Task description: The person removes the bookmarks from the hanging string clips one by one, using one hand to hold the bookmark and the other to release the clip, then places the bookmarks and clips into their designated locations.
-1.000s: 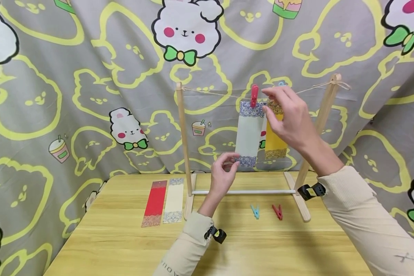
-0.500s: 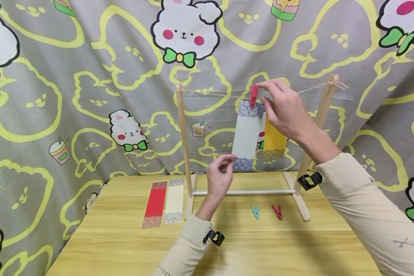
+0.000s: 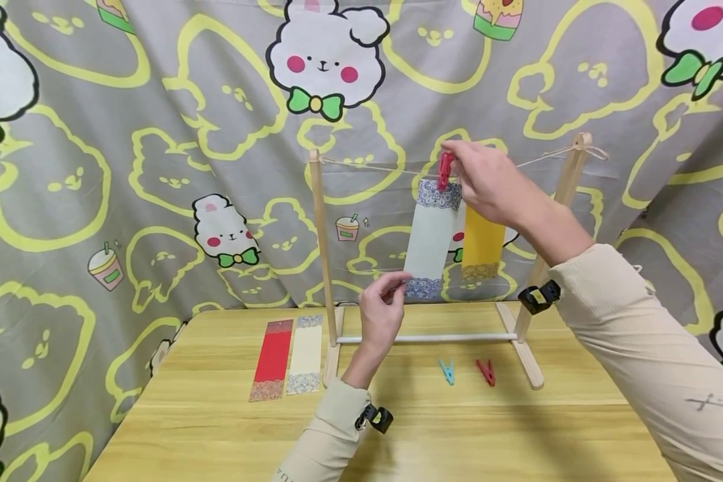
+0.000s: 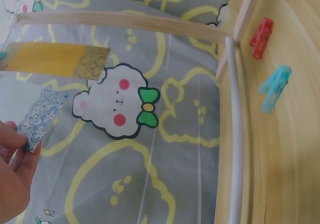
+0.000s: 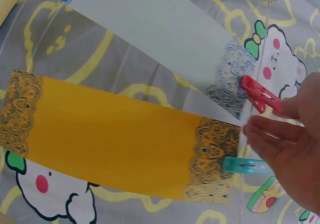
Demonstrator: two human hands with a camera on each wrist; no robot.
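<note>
A pale bookmark [image 3: 428, 237] with blue lace-patterned ends hangs from the string, held there by a red clothespin [image 3: 444, 171]. My left hand [image 3: 382, 311] pinches its lower left corner between thumb and fingertips; the left wrist view shows the blue end [image 4: 40, 116] tilted. Up at the string, my right hand [image 3: 491, 184] grips the tail of the red clothespin, seen close in the right wrist view, where the pin [image 5: 260, 92] bites the patterned top end. Beside it hangs a yellow bookmark [image 5: 120, 134], fixed by a teal clothespin [image 5: 245, 165].
A wooden rack with two posts [image 3: 324, 248] carries the string, with a white bar [image 3: 428, 338] low between them. On the table [image 3: 217, 428] lie a red bookmark [image 3: 274, 355], a cream bookmark [image 3: 305, 355], a blue clothespin [image 3: 448, 371] and another red clothespin [image 3: 486, 372].
My right hand has moved left onto the red clothespin. My left hand has shifted slightly left and lower, drawing the pale bookmark's bottom end to the left.
</note>
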